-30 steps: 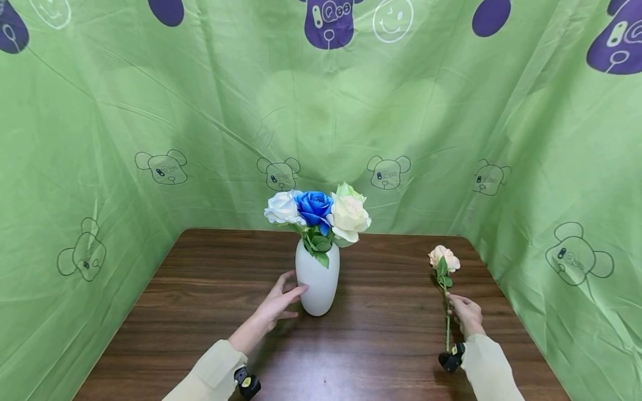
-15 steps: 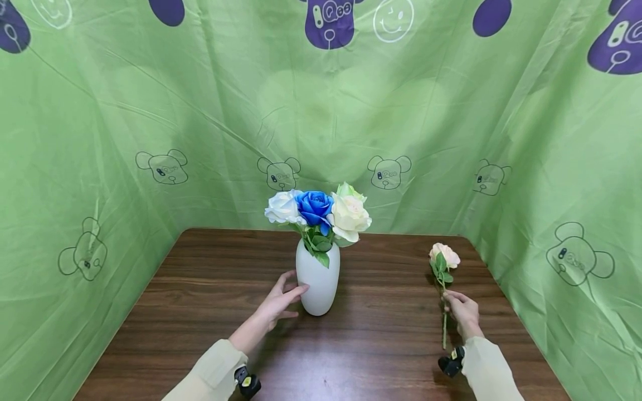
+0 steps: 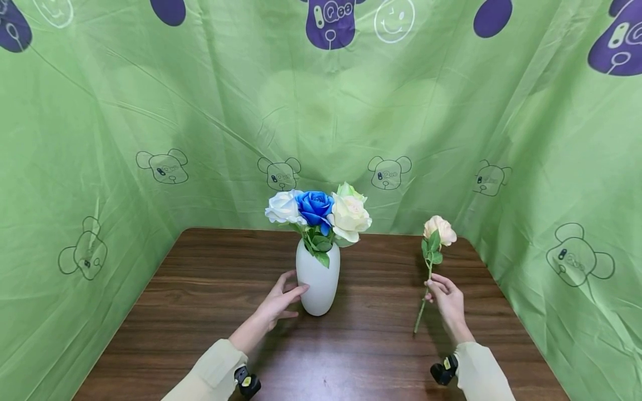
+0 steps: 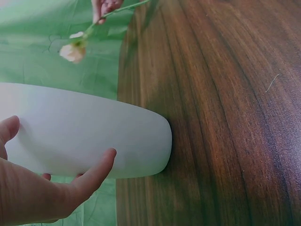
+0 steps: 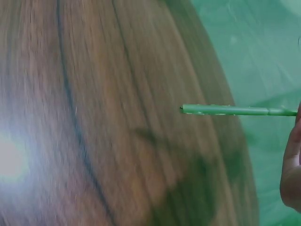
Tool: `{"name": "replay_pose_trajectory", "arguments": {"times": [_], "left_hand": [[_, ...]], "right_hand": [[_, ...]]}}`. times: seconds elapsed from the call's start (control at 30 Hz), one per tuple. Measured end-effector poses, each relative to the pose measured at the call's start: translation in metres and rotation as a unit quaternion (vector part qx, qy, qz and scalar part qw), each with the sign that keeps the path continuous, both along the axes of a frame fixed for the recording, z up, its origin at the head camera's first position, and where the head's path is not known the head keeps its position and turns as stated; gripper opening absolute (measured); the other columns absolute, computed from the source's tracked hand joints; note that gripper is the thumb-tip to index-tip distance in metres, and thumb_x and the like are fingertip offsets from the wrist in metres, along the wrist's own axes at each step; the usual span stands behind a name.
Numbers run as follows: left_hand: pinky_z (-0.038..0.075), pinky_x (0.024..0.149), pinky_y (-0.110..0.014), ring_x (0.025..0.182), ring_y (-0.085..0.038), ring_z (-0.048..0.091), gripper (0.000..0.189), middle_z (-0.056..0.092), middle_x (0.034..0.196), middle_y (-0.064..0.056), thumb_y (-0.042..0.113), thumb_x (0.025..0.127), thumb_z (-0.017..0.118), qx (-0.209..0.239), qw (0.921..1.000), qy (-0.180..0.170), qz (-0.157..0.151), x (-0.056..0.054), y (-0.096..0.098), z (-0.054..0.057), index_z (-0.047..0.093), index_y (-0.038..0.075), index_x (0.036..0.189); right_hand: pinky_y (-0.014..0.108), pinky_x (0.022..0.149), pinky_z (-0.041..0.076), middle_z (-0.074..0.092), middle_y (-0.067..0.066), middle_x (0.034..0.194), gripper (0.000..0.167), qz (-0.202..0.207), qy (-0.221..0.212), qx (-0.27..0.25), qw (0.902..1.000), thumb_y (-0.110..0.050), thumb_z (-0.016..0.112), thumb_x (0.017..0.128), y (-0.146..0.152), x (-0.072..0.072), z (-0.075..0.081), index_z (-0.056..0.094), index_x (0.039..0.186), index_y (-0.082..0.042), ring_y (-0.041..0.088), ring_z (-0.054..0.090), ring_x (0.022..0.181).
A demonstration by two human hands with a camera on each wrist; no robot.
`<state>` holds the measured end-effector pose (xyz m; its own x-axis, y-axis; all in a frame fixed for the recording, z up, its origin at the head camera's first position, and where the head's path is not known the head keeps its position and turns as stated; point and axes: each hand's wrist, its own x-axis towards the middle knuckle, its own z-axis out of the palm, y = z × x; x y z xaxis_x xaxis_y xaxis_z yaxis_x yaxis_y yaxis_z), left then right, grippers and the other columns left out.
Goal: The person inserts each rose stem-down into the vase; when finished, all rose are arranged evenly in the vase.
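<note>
A white vase (image 3: 317,284) stands upright mid-table, holding a pale blue-white rose (image 3: 283,208), a blue rose (image 3: 316,208), a cream rose (image 3: 350,216) and a greenish rose (image 3: 351,191). My left hand (image 3: 277,301) holds the vase's left side, thumb on the front; some of its fingers are hidden behind the vase in the left wrist view. To the right, my right hand (image 3: 447,301) pinches a pale pink rose (image 3: 440,230) by mid-stem, bloom up and stem tilted. In the right wrist view the stem's (image 5: 225,110) cut end shows over the tabletop.
The brown wooden table (image 3: 225,267) has its far edge against a green printed curtain (image 3: 215,111), which also hangs along both sides. A small black camera sits on each wrist. The rose's bloom in the left wrist view is blurred.
My right hand has moved up and to the left with the pale pink rose, which now tilts, its stem end leaning left. The left hand and vase stay in place.
</note>
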<state>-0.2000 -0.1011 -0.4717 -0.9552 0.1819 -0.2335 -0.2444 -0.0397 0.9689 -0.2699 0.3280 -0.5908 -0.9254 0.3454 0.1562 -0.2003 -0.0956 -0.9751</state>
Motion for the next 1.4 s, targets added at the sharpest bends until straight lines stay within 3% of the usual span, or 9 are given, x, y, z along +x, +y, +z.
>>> {"name": "replay_pose_trajectory", "arguments": {"times": [0.13, 0.23, 0.4, 0.57, 0.63, 0.7, 0.83, 0.93, 1.4], "left_hand": [[0.045, 0.07, -0.051, 0.112, -0.046, 0.036, 0.069, 0.033, 0.129, -0.026, 0.031, 0.082, 0.063, -0.001, 1.0, -0.001, 0.001, 0.0, 0.0, 0.0, 0.023, 0.012, 0.135], [0.045, 0.071, -0.051, 0.113, -0.046, 0.035, 0.069, 0.033, 0.129, -0.026, 0.031, 0.082, 0.063, -0.001, 1.0, -0.002, 0.001, 0.0, 0.0, 0.0, 0.023, 0.012, 0.135], [0.044, 0.073, -0.053, 0.113, -0.045, 0.035, 0.07, 0.032, 0.13, -0.025, 0.031, 0.082, 0.063, 0.002, 1.0, -0.005, 0.0, -0.001, -0.001, 0.0, 0.023, 0.013, 0.135], [0.044, 0.073, -0.052, 0.113, -0.045, 0.035, 0.07, 0.031, 0.131, -0.025, 0.032, 0.081, 0.063, 0.001, 1.0, -0.007, 0.0, 0.0, -0.001, 0.002, 0.022, 0.014, 0.136], [0.045, 0.071, -0.05, 0.113, -0.045, 0.035, 0.07, 0.031, 0.131, -0.026, 0.032, 0.081, 0.063, 0.0, 1.0, -0.007, 0.0, 0.0, -0.001, 0.002, 0.022, 0.014, 0.136], [0.046, 0.071, -0.05, 0.114, -0.045, 0.035, 0.071, 0.03, 0.131, -0.026, 0.032, 0.081, 0.063, 0.001, 1.0, -0.008, 0.001, 0.0, 0.0, 0.002, 0.022, 0.014, 0.136], [0.046, 0.071, -0.049, 0.113, -0.045, 0.035, 0.071, 0.03, 0.131, -0.026, 0.032, 0.081, 0.063, 0.001, 1.0, -0.009, 0.002, -0.001, 0.0, 0.002, 0.022, 0.014, 0.136], [0.046, 0.07, -0.049, 0.113, -0.045, 0.035, 0.071, 0.031, 0.131, -0.026, 0.032, 0.081, 0.063, -0.001, 1.0, -0.009, 0.003, -0.001, 0.0, 0.001, 0.023, 0.013, 0.136], [0.046, 0.071, -0.049, 0.114, -0.045, 0.035, 0.07, 0.03, 0.132, -0.026, 0.031, 0.081, 0.063, 0.005, 0.9999, -0.011, -0.004, 0.0, -0.002, 0.003, 0.022, 0.014, 0.136]], "right_hand": [[0.019, 0.043, 0.044, 0.065, 0.012, 0.082, 0.026, 0.076, 0.079, -0.032, 0.9935, -0.004, 0.061, 0.082, -0.013, 0.0, 0.009, 0.055, 0.107, 0.001, 0.014, 0.057, 0.048], [0.021, 0.044, 0.045, 0.064, 0.016, 0.086, 0.027, 0.096, 0.107, -0.019, 0.9894, -0.001, 0.057, 0.084, -0.022, -0.005, 0.013, 0.054, 0.111, 0.001, 0.016, 0.057, 0.049], [0.028, 0.045, 0.047, 0.06, 0.024, 0.091, 0.034, 0.078, 0.114, 0.024, 0.9901, -0.005, 0.061, 0.083, -0.027, -0.03, -0.001, 0.052, 0.115, 0.001, 0.023, 0.057, 0.051], [0.032, 0.046, 0.047, 0.059, 0.026, 0.095, 0.039, 0.138, 0.191, 0.013, 0.9718, 0.0, 0.058, 0.084, -0.036, -0.048, -0.005, 0.047, 0.121, 0.001, 0.028, 0.056, 0.053], [0.031, 0.046, 0.047, 0.06, 0.024, 0.094, 0.04, 0.169, 0.23, 0.012, 0.9582, 0.005, 0.055, 0.084, -0.049, -0.042, 0.016, 0.045, 0.122, 0.002, 0.026, 0.057, 0.053], [0.03, 0.046, 0.048, 0.061, 0.024, 0.091, 0.037, 0.18, 0.249, 0.006, 0.9514, 0.007, 0.055, 0.083, -0.075, -0.017, 0.063, 0.046, 0.12, 0.005, 0.025, 0.057, 0.052], [0.025, 0.047, 0.048, 0.062, 0.023, 0.083, 0.03, 0.171, 0.263, 0.006, 0.9497, 0.01, 0.054, 0.081, -0.13, 0.04, 0.163, 0.049, 0.111, 0.01, 0.019, 0.057, 0.05], [0.023, 0.048, 0.048, 0.061, 0.022, 0.081, 0.027, 0.16, 0.262, 0.022, 0.9516, 0.014, 0.052, 0.081, -0.154, 0.063, 0.205, 0.049, 0.108, 0.012, 0.015, 0.057, 0.05], [0.03, 0.047, 0.048, 0.06, 0.024, 0.081, 0.027, 0.153, 0.287, 0.065, 0.9434, 0.007, 0.056, 0.082, -0.202, 0.054, 0.25, 0.05, 0.108, 0.008, 0.02, 0.056, 0.048]]}}
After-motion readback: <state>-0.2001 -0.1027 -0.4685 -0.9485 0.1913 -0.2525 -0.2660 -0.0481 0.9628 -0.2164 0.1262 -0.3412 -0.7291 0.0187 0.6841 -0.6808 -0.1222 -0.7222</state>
